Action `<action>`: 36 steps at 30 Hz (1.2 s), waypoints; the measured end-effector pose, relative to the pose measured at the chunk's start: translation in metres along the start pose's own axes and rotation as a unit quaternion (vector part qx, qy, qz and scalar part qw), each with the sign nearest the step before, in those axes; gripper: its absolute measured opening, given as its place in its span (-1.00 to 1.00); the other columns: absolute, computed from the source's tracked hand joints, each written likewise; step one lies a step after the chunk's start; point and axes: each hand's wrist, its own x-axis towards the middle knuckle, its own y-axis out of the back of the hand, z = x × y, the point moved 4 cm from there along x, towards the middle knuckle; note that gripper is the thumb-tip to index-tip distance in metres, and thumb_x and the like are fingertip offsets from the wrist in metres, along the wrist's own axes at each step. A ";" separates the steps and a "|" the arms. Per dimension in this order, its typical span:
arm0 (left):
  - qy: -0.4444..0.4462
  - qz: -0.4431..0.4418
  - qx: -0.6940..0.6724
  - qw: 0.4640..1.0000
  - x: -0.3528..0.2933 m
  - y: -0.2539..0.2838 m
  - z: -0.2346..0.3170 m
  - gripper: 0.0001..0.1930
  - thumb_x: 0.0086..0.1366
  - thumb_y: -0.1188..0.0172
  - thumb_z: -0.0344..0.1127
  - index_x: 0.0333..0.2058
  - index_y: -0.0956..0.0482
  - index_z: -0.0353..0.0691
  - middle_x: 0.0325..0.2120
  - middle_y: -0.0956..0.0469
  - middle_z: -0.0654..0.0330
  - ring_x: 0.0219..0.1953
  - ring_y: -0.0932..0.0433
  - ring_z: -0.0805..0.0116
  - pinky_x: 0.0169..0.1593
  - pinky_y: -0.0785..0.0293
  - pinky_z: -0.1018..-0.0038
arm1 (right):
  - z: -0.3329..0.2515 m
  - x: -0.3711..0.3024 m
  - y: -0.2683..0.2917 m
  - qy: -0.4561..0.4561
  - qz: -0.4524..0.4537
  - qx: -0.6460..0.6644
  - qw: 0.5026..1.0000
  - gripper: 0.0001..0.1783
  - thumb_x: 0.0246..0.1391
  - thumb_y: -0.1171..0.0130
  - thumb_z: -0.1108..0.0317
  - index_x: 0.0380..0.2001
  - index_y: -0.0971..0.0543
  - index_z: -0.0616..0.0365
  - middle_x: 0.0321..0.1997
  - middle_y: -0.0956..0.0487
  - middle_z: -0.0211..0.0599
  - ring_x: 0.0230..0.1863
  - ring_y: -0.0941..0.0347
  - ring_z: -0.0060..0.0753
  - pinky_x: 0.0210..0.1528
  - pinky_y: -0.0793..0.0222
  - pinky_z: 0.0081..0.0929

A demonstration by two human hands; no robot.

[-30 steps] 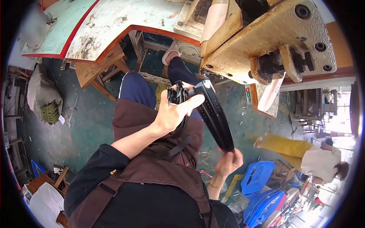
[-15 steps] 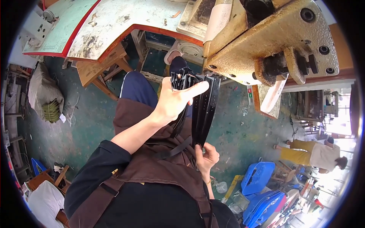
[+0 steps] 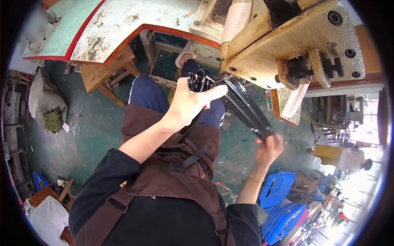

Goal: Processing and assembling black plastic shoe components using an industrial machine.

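My left hand (image 3: 185,103) is closed round a bunch of black straps (image 3: 200,82), whose folded ends stick up above the fingers. From its thumb, flat black straps (image 3: 247,111) with rows of small pale dots or holes run slanting down to the right. At their lower end my right hand (image 3: 270,148) is closed on them, blurred by motion. The straps are stretched between both hands, in front of the sewing machine's (image 3: 283,49) worn, cream-coloured body. Some strap length hangs below the left hand, partly hidden by the wrist.
A worn worktable (image 3: 123,28) with a red edge stands ahead, a wooden stool (image 3: 107,71) under it. Blue plastic chairs (image 3: 279,186) are at lower right. A stuffed sack (image 3: 47,96) sits on the left floor. Another person (image 3: 347,158) is far right.
My right hand has swung outward to the right and slightly up, pulling the straps from hanging nearly straight down to a slant. My left hand stays almost in place.
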 end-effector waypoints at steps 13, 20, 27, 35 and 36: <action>0.010 0.044 -0.087 0.995 0.004 0.014 0.001 -0.87 0.05 -0.28 -0.38 -0.56 -0.54 -0.29 -0.67 -0.47 0.27 -0.74 -0.29 0.61 -0.67 -0.22 0.71 | -0.009 0.088 -0.015 0.064 -0.068 -0.083 0.992 -0.61 0.01 -0.04 0.60 -0.03 -0.38 0.28 -0.27 -0.49 -0.17 -0.49 -0.41 -0.52 -0.64 -0.42 -0.68; -0.007 0.142 -0.090 0.986 0.010 0.032 0.018 -0.85 0.04 -0.29 -0.35 -0.47 -0.57 -0.30 -0.61 -0.51 0.25 -0.69 -0.35 0.58 -0.66 -0.25 0.71 | -0.028 0.072 -0.080 0.060 -0.153 -0.003 0.986 -0.66 -0.09 -0.08 0.67 -0.15 -0.43 0.36 -0.29 -0.53 -0.11 -0.45 -0.49 -0.40 -0.56 -0.58 -0.54; -0.037 0.228 -0.079 0.970 0.015 0.078 0.028 -0.84 0.01 -0.31 -0.34 -0.46 -0.58 -0.28 -0.58 -0.53 0.24 -0.65 -0.40 0.56 -0.63 -0.26 0.69 | -0.019 0.055 -0.118 0.003 -0.140 -0.074 0.987 -0.52 -0.02 -0.13 0.59 0.02 -0.32 0.28 -0.32 -0.50 -0.15 -0.49 -0.47 -0.37 -0.57 -0.51 -0.59; -0.074 0.219 -0.088 0.969 0.019 0.107 0.042 -0.90 0.06 -0.23 -0.39 -0.46 -0.55 -0.28 -0.55 -0.53 0.24 -0.62 -0.43 0.55 -0.58 -0.27 0.70 | -0.011 0.041 -0.155 -0.043 -0.162 -0.012 0.986 -0.64 -0.07 -0.17 0.61 -0.15 -0.39 0.42 -0.28 -0.51 -0.04 -0.54 -0.50 -0.30 -0.50 -0.54 -0.59; -0.083 0.221 -0.086 0.968 0.019 0.107 0.046 -0.92 0.08 -0.21 -0.39 -0.46 -0.54 -0.27 -0.56 -0.52 0.25 -0.62 -0.42 0.57 -0.57 -0.24 0.71 | -0.011 0.040 -0.157 -0.043 -0.156 -0.009 0.987 -0.63 -0.08 -0.17 0.62 -0.15 -0.38 0.44 -0.26 -0.51 -0.01 -0.55 -0.52 -0.29 -0.49 -0.54 -0.61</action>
